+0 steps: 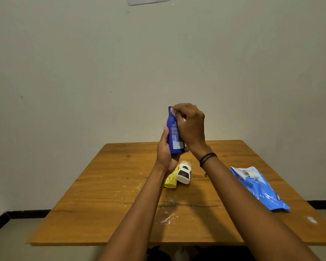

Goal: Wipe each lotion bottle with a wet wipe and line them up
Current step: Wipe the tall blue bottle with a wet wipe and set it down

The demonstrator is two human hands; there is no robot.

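A blue lotion bottle (pixel 173 132) is held upright above the table, its printed back label facing me. My left hand (pixel 165 150) grips its lower part from the left. My right hand (pixel 190 125) presses a white wet wipe (pixel 172 111) against the bottle's top, covering its right side. Below, a white bottle with a tan cap (pixel 183 173) and a yellow bottle (pixel 171 179) lie side by side on the wooden table (pixel 105 194); my left wrist partly hides the yellow one.
A blue pack of wet wipes (pixel 260 187) lies on the table's right side, a wipe sticking out of its opening. White smears mark the table's middle. A plain wall stands behind the table, floor on either side.
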